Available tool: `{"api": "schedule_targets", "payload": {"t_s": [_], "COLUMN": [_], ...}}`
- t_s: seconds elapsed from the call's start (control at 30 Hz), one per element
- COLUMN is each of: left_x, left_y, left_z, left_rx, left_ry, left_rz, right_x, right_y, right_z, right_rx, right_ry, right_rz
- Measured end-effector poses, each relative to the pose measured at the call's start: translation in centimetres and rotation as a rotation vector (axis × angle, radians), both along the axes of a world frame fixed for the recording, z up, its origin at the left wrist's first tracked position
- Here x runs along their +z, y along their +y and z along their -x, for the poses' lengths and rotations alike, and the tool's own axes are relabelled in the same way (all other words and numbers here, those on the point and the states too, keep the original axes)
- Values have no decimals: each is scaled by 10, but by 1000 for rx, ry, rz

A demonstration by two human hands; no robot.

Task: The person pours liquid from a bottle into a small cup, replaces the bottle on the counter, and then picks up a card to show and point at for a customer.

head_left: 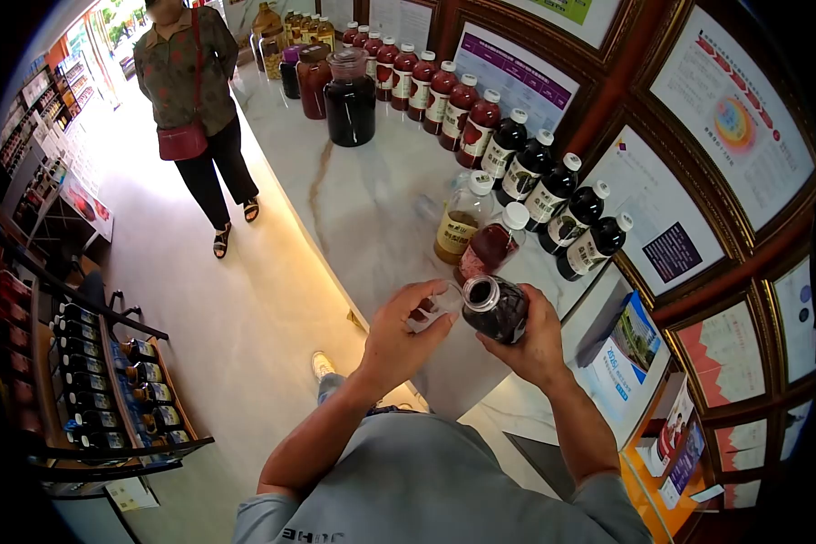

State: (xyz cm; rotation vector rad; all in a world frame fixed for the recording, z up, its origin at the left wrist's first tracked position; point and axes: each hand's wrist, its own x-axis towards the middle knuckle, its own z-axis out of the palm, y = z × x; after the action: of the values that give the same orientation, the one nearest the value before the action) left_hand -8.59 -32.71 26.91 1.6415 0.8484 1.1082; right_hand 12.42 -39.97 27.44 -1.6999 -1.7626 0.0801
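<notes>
My left hand (406,328) is closed around a small clear plastic cup (433,306). Right beside the cup's rim, my right hand (537,340) grips a dark juice bottle (499,315) with its cap off. The bottle tilts, its open mouth toward the cup. Just beyond my hands on the marble counter (381,218) stand a capped bottle of red juice (491,243) and a capped bottle with yellowish liquid (461,222). Both hands are over the near end of the counter.
A row of red bottles (440,100) and dark bottles (553,190) lines the wall side. Large jars (350,100) stand farther back. A person (190,100) with a red bag stands left of the counter. A bottle rack (91,390) is at lower left; framed posters cover the wall.
</notes>
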Motion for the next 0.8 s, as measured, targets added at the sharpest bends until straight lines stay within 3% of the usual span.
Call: {"api": "schedule_targets", "payload": {"t_s": [0.4,0.6,0.63,0.7,0.73,0.8], "left_x": [-7,-29,-31,-27,-24,-23], "left_y": [0,-1,0,-4,-4,-2], "left_z": [-3,-7,-4,1,2,2], "left_rx": [-2,-39,-21,30,34,49], "left_ry": [-67,-121,-116,12,-17,-45], "left_rz": [105,120,106,51,67,79], "right_x": [7,19,9,8,-9,-9], "right_y": [-2,-4,-6,-5,-6,-3], "right_z": [-9,-5,-7,-3,-9,-6], "right_rx": [11,-27,-31,-25,-7,-21], "right_ry": [-160,-118,-164,24,-20,101], "right_rz": [1,183,102,127,6,93]}}
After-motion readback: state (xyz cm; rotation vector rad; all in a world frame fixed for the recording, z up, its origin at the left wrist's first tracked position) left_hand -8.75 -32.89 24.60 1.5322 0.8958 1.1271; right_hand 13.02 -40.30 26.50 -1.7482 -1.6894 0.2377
